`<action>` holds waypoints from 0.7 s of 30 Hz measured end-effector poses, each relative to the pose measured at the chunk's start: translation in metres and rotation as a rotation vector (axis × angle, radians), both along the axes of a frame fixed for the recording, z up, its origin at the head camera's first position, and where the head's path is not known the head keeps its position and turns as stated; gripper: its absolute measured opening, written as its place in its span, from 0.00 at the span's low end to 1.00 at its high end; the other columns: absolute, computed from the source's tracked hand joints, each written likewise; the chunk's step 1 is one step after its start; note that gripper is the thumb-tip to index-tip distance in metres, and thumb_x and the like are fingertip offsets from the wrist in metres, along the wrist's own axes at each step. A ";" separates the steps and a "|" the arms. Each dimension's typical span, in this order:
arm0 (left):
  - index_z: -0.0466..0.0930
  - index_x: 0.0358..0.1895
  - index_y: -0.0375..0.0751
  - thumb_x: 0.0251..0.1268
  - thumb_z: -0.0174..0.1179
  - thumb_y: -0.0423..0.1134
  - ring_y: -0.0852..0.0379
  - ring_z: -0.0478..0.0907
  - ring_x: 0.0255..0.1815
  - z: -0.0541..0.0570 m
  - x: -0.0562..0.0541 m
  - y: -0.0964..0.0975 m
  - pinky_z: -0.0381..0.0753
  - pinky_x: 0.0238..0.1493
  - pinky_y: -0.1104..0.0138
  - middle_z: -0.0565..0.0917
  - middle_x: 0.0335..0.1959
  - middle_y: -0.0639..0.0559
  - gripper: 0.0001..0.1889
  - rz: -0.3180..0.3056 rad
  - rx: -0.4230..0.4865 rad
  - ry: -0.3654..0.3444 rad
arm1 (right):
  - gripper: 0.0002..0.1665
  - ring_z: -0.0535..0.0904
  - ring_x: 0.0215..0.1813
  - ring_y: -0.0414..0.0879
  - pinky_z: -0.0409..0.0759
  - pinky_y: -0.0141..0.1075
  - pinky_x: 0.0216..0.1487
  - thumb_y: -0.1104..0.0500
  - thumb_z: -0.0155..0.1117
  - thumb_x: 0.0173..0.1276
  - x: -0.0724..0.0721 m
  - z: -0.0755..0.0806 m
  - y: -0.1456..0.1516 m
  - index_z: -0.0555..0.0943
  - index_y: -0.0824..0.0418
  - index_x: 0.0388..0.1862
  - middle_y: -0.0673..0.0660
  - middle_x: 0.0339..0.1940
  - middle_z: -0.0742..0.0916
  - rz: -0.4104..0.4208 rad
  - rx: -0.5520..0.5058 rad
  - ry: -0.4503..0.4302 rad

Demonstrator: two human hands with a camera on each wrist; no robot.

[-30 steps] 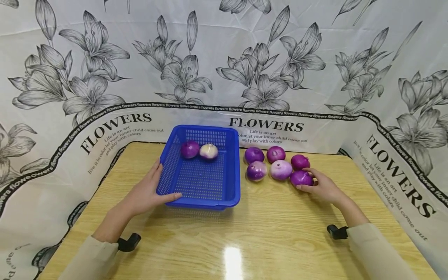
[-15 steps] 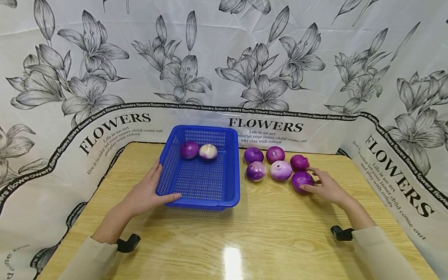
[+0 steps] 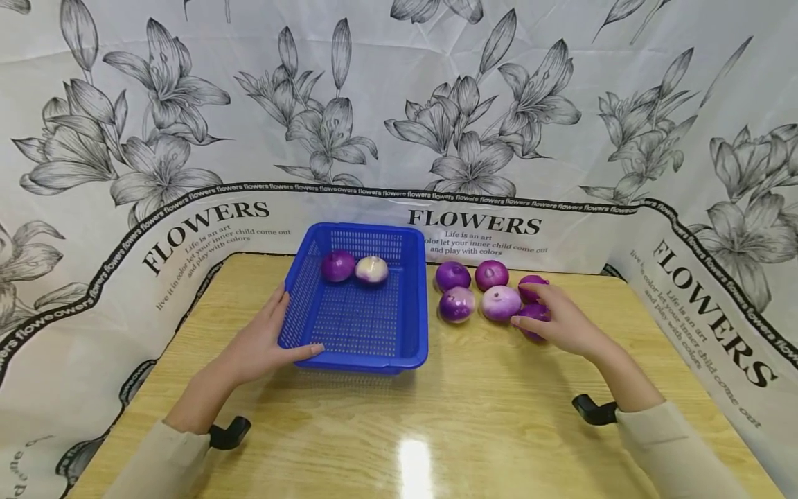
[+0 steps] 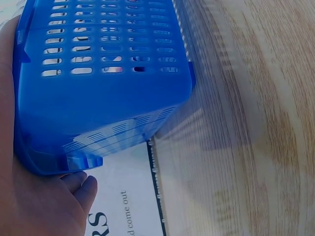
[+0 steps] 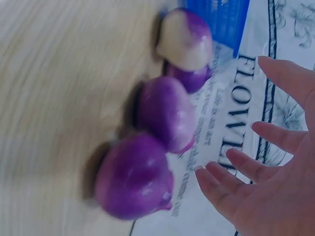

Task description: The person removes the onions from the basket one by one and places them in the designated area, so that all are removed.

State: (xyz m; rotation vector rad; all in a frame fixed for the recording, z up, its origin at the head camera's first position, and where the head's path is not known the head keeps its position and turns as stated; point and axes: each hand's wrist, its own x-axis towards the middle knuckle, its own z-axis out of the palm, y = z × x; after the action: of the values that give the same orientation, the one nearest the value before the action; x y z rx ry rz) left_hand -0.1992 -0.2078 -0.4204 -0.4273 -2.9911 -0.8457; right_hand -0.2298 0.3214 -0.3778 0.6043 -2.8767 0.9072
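Observation:
In the head view my left hand point(image 3: 258, 343) rests at the near left corner of a blue plastic basket point(image 3: 414, 305), thumb along the front rim and fingers along the left side. Two onions lie inside: a purple one point(image 3: 338, 266) and a whitish one point(image 3: 372, 270). My right hand point(image 3: 564, 322) hovers over two dark purple onions, a near one point(image 3: 535, 315) and a far one point(image 3: 532, 285), partly hiding both. In the right wrist view its fingers point(image 5: 278, 135) are spread apart from the onions.
Left of the right hand, a pale purple onion point(image 3: 501, 303), a white-and-purple onion point(image 3: 457, 305) and two purple onions, one left point(image 3: 452, 276) and one right point(image 3: 492, 276), sit close together. Flower-printed cloth point(image 3: 349, 138) walls the wooden table point(image 3: 374, 430) behind and at both sides.
My right hand first shifts slightly right with the near dark purple onion, then comes back left and above it, fingers apart. That onion sits close to its earlier spot. My left hand stays put.

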 end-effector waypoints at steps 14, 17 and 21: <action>0.35 0.84 0.37 0.53 0.61 0.79 0.31 0.45 0.82 0.000 -0.001 -0.001 0.58 0.73 0.34 0.34 0.85 0.44 0.70 -0.002 -0.006 0.007 | 0.41 0.68 0.73 0.66 0.65 0.63 0.73 0.53 0.70 0.71 -0.019 0.021 -0.071 0.66 0.67 0.76 0.68 0.73 0.73 0.135 0.003 -0.001; 0.35 0.84 0.37 0.53 0.62 0.78 0.31 0.46 0.82 0.000 -0.001 -0.001 0.59 0.72 0.33 0.35 0.85 0.43 0.69 -0.006 0.003 0.016 | 0.40 0.67 0.75 0.62 0.64 0.61 0.74 0.52 0.70 0.71 -0.027 0.021 -0.089 0.67 0.61 0.77 0.63 0.75 0.72 0.184 -0.029 0.002; 0.34 0.84 0.38 0.54 0.65 0.76 0.31 0.47 0.82 0.000 -0.001 0.000 0.59 0.72 0.34 0.36 0.85 0.43 0.69 -0.011 0.022 0.022 | 0.42 0.63 0.78 0.59 0.62 0.60 0.76 0.51 0.71 0.71 -0.039 0.021 -0.113 0.66 0.59 0.78 0.61 0.76 0.71 0.239 -0.052 0.027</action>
State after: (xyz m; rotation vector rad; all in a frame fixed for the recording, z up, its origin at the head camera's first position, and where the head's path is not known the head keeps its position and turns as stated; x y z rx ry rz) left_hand -0.1999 -0.2082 -0.4208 -0.4497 -2.9598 -0.8677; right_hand -0.2691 0.2080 -0.3570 0.9625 -2.7883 0.9893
